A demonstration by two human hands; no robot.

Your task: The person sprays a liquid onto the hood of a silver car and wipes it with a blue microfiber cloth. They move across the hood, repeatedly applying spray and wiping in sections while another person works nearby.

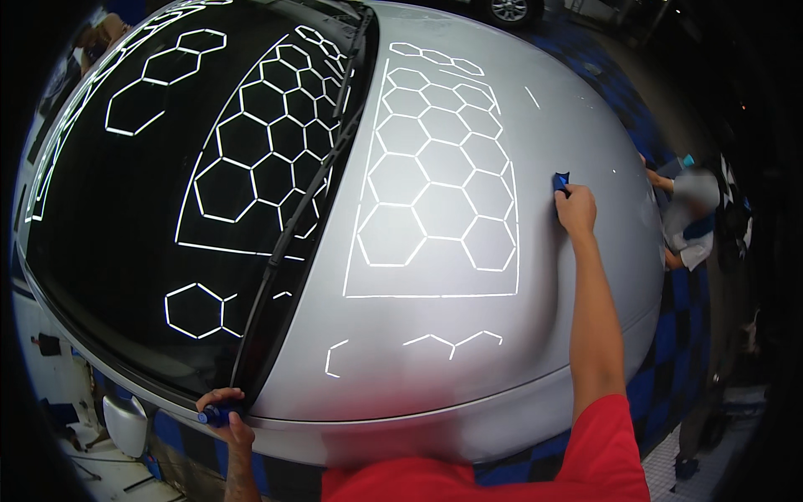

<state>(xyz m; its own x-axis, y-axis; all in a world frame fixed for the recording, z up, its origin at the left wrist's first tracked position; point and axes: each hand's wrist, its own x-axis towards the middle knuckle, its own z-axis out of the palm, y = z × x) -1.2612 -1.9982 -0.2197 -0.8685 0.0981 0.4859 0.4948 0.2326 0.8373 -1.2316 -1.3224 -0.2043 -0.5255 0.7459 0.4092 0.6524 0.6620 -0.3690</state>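
A silver car hood [468, 318] spreads in front of me, mirroring bright hexagonal light lines. My right hand [577, 209] reaches out over its far right part, fingers closed around a small blue applicator block [562, 181]. The block seems to touch the paint; its underside is hidden. Down at the lower left, by the base of the windshield, my left hand [227, 416] wraps round a small dark blue bottle [216, 415], which lies sideways in the fingers with its round end pointing left.
The dark windshield [92, 217] fills the left, with a black wiper arm [288, 230] along its lower edge. A side mirror [125, 427] juts out at lower left. Another person [690, 213] is beyond the hood at right, above blue and black floor tiles [682, 318].
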